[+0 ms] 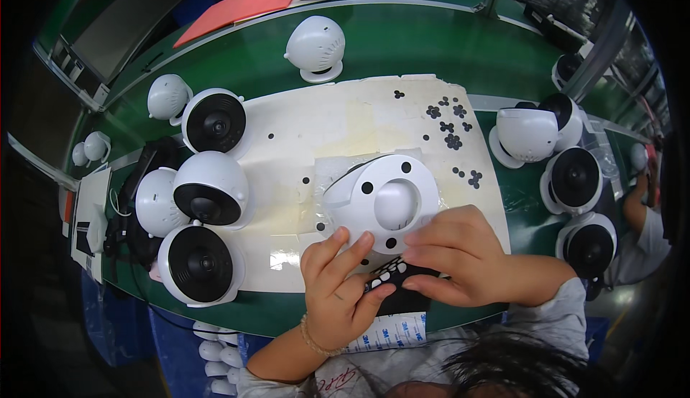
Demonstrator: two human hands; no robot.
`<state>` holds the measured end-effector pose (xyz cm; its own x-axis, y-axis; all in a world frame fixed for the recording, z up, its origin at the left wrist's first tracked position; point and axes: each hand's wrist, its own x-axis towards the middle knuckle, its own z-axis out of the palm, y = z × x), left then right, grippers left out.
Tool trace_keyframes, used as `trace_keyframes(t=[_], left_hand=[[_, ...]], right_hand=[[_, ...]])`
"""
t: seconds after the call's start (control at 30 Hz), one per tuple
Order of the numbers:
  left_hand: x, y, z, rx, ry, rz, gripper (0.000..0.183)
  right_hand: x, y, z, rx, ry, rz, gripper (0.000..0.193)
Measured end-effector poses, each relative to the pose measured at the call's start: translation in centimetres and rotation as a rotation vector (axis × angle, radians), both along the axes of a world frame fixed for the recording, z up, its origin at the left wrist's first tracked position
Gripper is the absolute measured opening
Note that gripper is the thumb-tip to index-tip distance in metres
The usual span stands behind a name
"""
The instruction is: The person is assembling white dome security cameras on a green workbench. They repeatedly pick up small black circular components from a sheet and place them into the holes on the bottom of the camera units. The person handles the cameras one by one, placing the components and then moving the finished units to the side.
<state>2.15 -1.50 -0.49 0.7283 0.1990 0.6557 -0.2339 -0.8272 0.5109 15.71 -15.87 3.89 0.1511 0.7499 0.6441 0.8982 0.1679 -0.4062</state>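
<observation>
A white dome camera (425, 182) lies on a clear plastic bag (323, 164) with its ring-shaped base facing up. Three black round pads (367, 187) show on the ring. My left hand (336, 283) rests two fingertips against the ring's near edge, while its thumb holds a strip of black round pads with white spots (388, 274) just below. From the right, my right hand (460, 254) has its fingers closed between the ring's near edge and the strip; what sits in the pinch is hidden by the fingers.
White cameras with black fronts (205, 263) stand in a group at left, more (575, 179) at right, one white camera (316, 46) at the back. Loose black pads (453, 141) lie on the worn board (280, 182). A printed backing sheet (392, 332) hangs near my body.
</observation>
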Motion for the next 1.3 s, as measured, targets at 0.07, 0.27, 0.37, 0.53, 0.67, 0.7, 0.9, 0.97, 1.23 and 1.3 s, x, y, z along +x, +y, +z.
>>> trace_keyframes(t=[0.07, 0.27, 0.37, 0.53, 0.67, 0.7, 0.9, 0.97, 1.23, 1.3], left_hand=[[-0.1, 0.0, -0.1, -0.010, -0.015, -0.002, 0.023], [-0.1, -0.2, -0.3, 0.009, -0.013, 0.011, 0.027], [0.0, -0.2, -0.3, 0.016, -0.019, 0.017, 0.028], [-0.1, -0.1, -0.4, 0.037, -0.018, 0.025, 0.029], [-0.2, -0.3, -0.2, 0.054, -0.006, 0.044, 0.029], [-0.1, -0.3, -0.3, 0.056, -0.003, 0.048, 0.029], [-0.1, -0.2, -0.5, 0.062, -0.003, 0.040, 0.028], [-0.1, -0.2, -0.5, 0.062, -0.005, 0.043, 0.028], [-0.1, -0.3, -0.5, 0.068, 0.002, 0.047, 0.027], [-0.1, -0.3, -0.4, 0.070, 0.006, 0.051, 0.027]], right_hand=[[0.1, 0.2, 0.0, -0.021, 0.007, 0.022, 0.025], [-0.1, 0.5, -1.2, 0.081, -0.177, 0.012, 0.022], [-0.3, 0.0, -1.9, 0.206, -0.366, -0.018, 0.019], [1.3, -0.7, -1.5, 0.078, 0.041, -0.065, 0.011], [2.8, -0.4, -1.5, -0.046, 0.210, -0.130, 0.008], [2.7, -0.4, -1.4, -0.062, 0.207, -0.125, 0.007], [2.9, -0.4, -1.6, -0.074, 0.239, -0.100, 0.007], [2.9, -0.4, -1.7, -0.064, 0.275, -0.087, 0.007], [3.0, -0.4, -1.9, -0.033, 0.038, -0.127, 0.014], [3.5, -0.6, -1.9, 0.017, -0.204, -0.146, 0.017]])
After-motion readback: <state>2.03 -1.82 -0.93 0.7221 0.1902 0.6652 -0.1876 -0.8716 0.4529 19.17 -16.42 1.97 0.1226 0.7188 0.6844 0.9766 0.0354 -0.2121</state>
